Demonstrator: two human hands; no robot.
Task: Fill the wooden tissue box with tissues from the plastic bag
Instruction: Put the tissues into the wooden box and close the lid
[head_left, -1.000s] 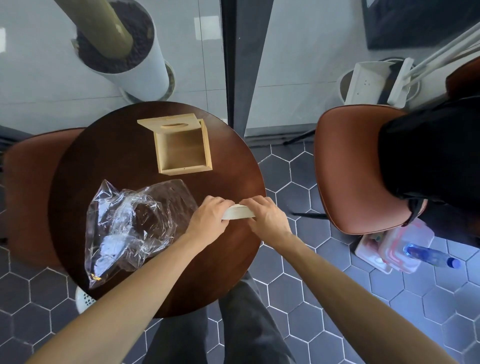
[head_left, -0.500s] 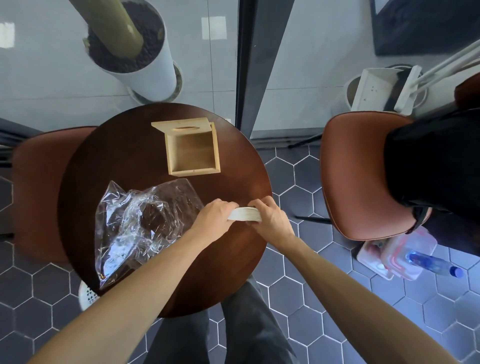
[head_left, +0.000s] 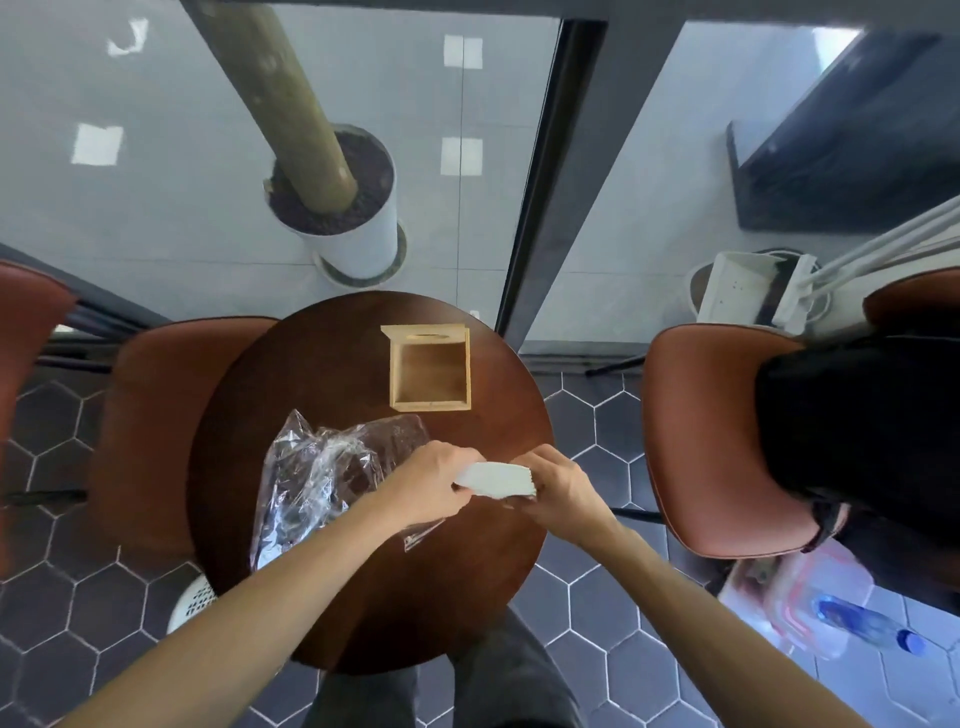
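Observation:
A stack of white tissues (head_left: 497, 480) is gripped from both ends, my left hand (head_left: 434, 480) on its left side and my right hand (head_left: 556, 483) on its right, held just above the round dark wooden table (head_left: 322, 374). The wooden tissue box (head_left: 430, 375) stands at the far side of the table, its lid tilted open at the back and its inside bare. A crumpled clear plastic bag (head_left: 322, 478) lies on the table to the left of my hands, partly under my left hand.
Brown chairs stand left (head_left: 156, 415) and right (head_left: 717, 441) of the table; a black bag (head_left: 857, 431) rests on the right one. A white planter (head_left: 353, 228) sits beyond the glass. A plastic container with a bottle (head_left: 831, 608) lies on the hexagon-tiled floor.
The camera view has tilted up and shifted. Both hands still hold the tissue stack, which now shows more between them and is lifted slightly off the table.

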